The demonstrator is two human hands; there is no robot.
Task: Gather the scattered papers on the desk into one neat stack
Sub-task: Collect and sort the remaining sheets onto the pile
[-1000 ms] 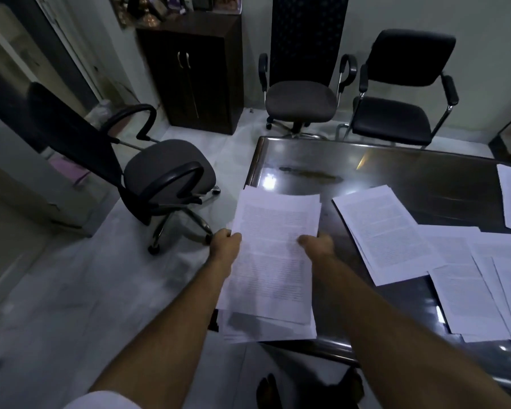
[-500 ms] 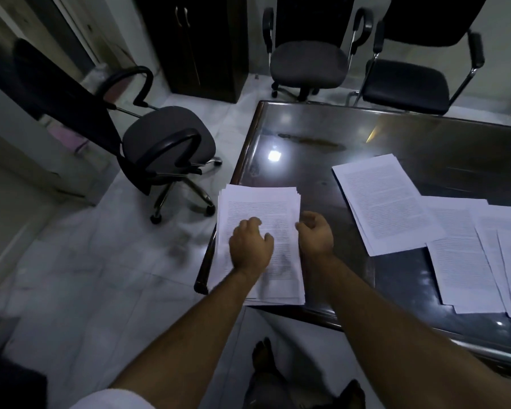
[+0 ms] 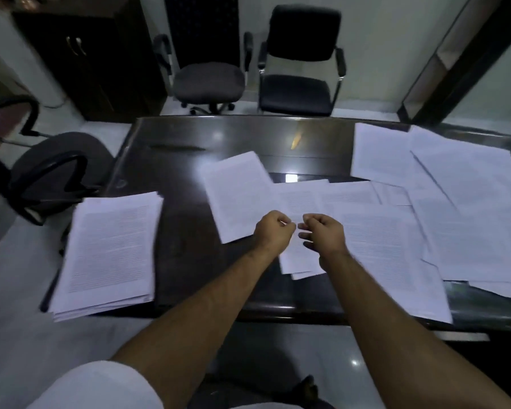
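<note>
A gathered stack of printed papers (image 3: 109, 252) lies on the near left corner of the dark glossy desk (image 3: 189, 231), overhanging its edge. Loose sheets are scattered over the middle and right: a tilted sheet (image 3: 236, 196), a small sheet (image 3: 301, 261) under my hands, a big sheet (image 3: 378, 246) and overlapping sheets (image 3: 469, 202) at the right. My left hand (image 3: 273, 231) hovers over the middle sheets, fingers curled shut, nothing clearly in it. My right hand (image 3: 322, 234) is beside it, fingers loosely bent and apart, empty.
Two black chairs (image 3: 210, 81) (image 3: 295, 93) stand beyond the desk's far edge. A third chair (image 3: 56, 160) sits off the left side. A dark cabinet (image 3: 95, 60) is at the back left. A pale tiled floor surrounds the desk.
I have let go of the stack, which now rests on the left corner. Both hands moved right to the loose sheets in the middle. The view swung right.
</note>
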